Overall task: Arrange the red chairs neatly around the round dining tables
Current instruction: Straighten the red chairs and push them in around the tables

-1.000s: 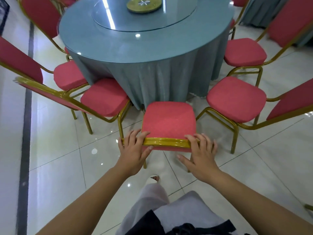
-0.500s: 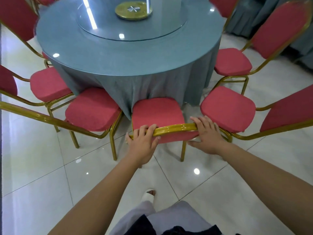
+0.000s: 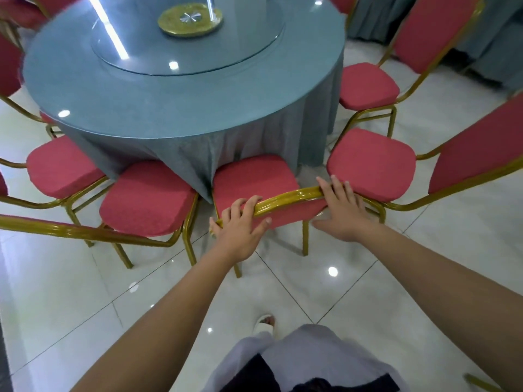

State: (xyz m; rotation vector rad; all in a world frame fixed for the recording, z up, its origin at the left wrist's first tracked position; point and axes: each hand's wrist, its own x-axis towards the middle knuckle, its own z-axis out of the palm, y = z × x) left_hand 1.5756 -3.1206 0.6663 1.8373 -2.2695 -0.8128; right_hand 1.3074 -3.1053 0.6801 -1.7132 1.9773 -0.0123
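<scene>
A red chair (image 3: 254,182) with a gold frame stands directly in front of me, its seat front tucked against the grey-blue cloth of the round table (image 3: 181,108). My left hand (image 3: 240,224) grips the left end of its gold top rail, fingers over the rail and thumb on the red back. My right hand (image 3: 342,207) holds the right end, fingers laid over the rail and thumb spread out below. More red chairs ring the table: two on the left (image 3: 147,199) (image 3: 62,165) and two on the right (image 3: 370,162) (image 3: 368,86).
A glass turntable (image 3: 192,43) with a gold centre disc sits on the table top. Another cloth-draped table (image 3: 492,38) stands at the far right. The gold back rail of the left chair (image 3: 70,230) crosses the floor view. My foot (image 3: 264,325) is on the glossy white tiles.
The chair has been pushed forward until its seat meets the tablecloth, turning slightly so the rail slants. Both hands stayed on the rail and my view moved closer to the table.
</scene>
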